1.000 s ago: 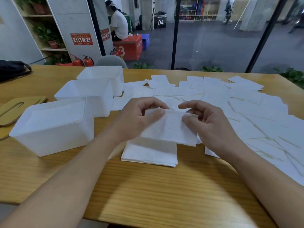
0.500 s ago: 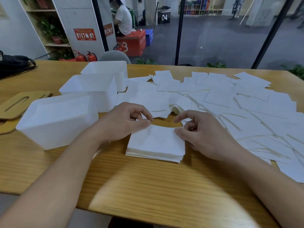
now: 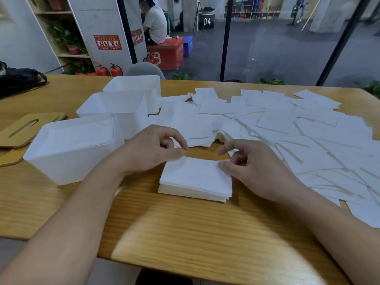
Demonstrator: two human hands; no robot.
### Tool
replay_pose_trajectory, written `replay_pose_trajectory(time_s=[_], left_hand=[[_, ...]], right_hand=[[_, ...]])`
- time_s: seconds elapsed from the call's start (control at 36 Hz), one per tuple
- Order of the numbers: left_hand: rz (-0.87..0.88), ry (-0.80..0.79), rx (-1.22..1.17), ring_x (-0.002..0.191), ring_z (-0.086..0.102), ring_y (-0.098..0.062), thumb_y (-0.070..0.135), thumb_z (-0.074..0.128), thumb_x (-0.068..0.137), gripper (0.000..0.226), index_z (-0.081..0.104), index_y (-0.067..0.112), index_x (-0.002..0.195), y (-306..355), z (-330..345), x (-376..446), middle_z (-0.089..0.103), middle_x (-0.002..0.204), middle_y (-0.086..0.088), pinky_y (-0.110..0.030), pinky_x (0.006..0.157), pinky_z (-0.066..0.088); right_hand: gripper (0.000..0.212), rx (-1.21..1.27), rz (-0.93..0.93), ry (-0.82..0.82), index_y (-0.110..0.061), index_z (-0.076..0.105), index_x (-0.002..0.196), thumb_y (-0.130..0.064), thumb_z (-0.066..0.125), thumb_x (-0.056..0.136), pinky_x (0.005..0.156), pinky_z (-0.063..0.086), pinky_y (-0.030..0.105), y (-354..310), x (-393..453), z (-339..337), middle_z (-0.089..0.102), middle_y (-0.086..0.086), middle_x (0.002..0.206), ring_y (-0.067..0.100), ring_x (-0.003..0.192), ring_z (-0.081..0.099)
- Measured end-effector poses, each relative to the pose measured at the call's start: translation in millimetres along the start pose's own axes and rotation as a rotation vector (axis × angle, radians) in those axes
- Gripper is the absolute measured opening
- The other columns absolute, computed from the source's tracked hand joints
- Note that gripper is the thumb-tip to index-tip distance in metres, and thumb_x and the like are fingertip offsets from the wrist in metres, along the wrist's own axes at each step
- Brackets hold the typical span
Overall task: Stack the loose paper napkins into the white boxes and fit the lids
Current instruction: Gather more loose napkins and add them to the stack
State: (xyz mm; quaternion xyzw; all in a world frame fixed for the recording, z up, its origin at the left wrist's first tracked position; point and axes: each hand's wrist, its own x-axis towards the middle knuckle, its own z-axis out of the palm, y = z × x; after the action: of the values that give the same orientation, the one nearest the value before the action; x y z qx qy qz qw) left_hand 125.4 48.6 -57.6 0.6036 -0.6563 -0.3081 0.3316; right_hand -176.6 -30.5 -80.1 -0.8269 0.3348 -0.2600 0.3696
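three white boxes [image 3: 76, 149] stood open in a row on the tabletop [image 3: 185, 233], running from 9 o'clock toward 11 o'clock of a squared stack of napkins [image 3: 195, 177] that lay near the middle. the nearest box held a layer of napkins close to its rim. the left hand [image 3: 152, 149] hovered at the stack's 10 o'clock corner, thumb and forefinger pressed together in a pinch; whether any paper lay between them could not be told. the right hand [image 3: 253, 165] sat at the stack's 2 o'clock corner, its thumb touching the top sheet and its fingers loosely curled above it. many loose napkins [image 3: 287, 128] lay scattered and overlapping from 12 o'clock round to 4 o'clock. wooden lids [image 3: 22, 130] with a slot lay flat at 9 o'clock, beyond the boxes, and a black bag [image 3: 18, 79] rested at 10 o'clock on the far edge.
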Motion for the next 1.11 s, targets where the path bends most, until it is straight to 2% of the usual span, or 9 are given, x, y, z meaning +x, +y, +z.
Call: replay_pose_trajectory(time_s=[0.17,0.33,0.42,0.53,0.64,0.72,0.86,0.97,1.11], left_hand=[[-0.041,-0.03,0.141,0.055,0.053,-0.001,0.029,0.081,0.094,0.007,0.078,0.036,0.097,-6,6,2,0.066,0.065,0.005,-0.007,0.06,0.043],[0.064,0.278,0.295,0.067,0.062,-0.004,0.044,0.086,0.09,0.013,0.074,0.039,0.095,-5,16,12,0.069,0.075,0.011,-0.022,0.066,0.047],[0.098,0.276,0.474,0.082,0.061,-0.002,0.051,0.083,0.09,0.021,0.069,0.042,0.102,1,31,23,0.066,0.089,0.018,-0.029,0.072,0.05],[0.185,0.301,0.709,0.096,0.056,-0.006,0.04,0.07,0.101,0.013,0.068,0.034,0.113,6,47,33,0.06,0.102,0.017,-0.03,0.07,0.044],[0.244,0.333,0.822,0.101,0.056,-0.012,0.027,0.064,0.104,0.01,0.072,0.027,0.111,6,52,34,0.063,0.105,0.013,-0.03,0.067,0.041],[0.219,0.335,0.814,0.096,0.056,-0.015,0.023,0.059,0.108,0.014,0.072,0.024,0.103,5,50,34,0.062,0.097,0.01,-0.032,0.068,0.043],[0.244,0.343,0.778,0.094,0.055,-0.019,0.023,0.059,0.111,0.017,0.072,0.022,0.101,8,47,33,0.065,0.097,0.008,-0.042,0.088,0.047],[0.349,0.398,0.691,0.095,0.057,-0.017,0.02,0.065,0.109,0.011,0.074,0.022,0.104,17,54,22,0.067,0.1,0.009,-0.039,0.088,0.047],[0.543,0.28,0.65,0.094,0.057,-0.014,0.017,0.073,0.103,0.006,0.077,0.021,0.101,23,64,5,0.069,0.097,0.009,-0.032,0.084,0.042]], right_hand=[[0.013,-0.251,-0.052,-0.005,-0.04,0.072,0.107,-0.042,0.078,0.096,0.064,0.054,0.033,3,-4,7,0.069,-0.017,0.077,0.007,0.072,0.066],[0.014,-0.25,-0.048,0.06,-0.044,0.072,0.099,-0.052,0.081,0.092,0.062,0.051,0.029,3,0,2,0.067,-0.015,0.076,0.008,0.072,0.064],[0.011,-0.207,-0.039,0.064,-0.043,0.073,0.096,-0.05,0.08,0.093,0.064,0.053,0.032,2,1,5,0.067,-0.014,0.075,0.009,0.071,0.063],[0.007,-0.191,-0.034,0.061,-0.043,0.074,0.094,-0.047,0.079,0.095,0.065,0.05,0.029,4,2,7,0.067,-0.014,0.074,0.008,0.071,0.063],[0.007,-0.179,-0.029,0.079,-0.043,0.075,0.093,-0.045,0.079,0.096,0.065,0.049,0.027,4,3,5,0.067,-0.013,0.073,0.008,0.07,0.062],[0.008,-0.163,-0.022,0.08,-0.04,0.075,0.091,-0.043,0.079,0.097,0.065,0.048,0.028,2,4,5,0.067,-0.012,0.072,0.008,0.067,0.06],[0.006,-0.111,-0.004,0.103,-0.039,0.076,0.095,-0.044,0.078,0.097,0.061,0.045,0.019,-2,4,5,0.07,-0.008,0.073,0.006,0.062,0.058],[0.016,0.012,0.023,0.176,-0.036,0.077,0.099,-0.051,0.072,0.102,0.06,0.048,0.016,-7,5,0,0.076,-0.007,0.074,0.006,0.059,0.064],[0.044,0.328,0.162,0.206,-0.028,0.077,0.107,-0.068,0.058,0.104,0.061,0.056,0.03,-13,7,-3,0.08,0.007,0.08,0.024,0.06,0.072]])
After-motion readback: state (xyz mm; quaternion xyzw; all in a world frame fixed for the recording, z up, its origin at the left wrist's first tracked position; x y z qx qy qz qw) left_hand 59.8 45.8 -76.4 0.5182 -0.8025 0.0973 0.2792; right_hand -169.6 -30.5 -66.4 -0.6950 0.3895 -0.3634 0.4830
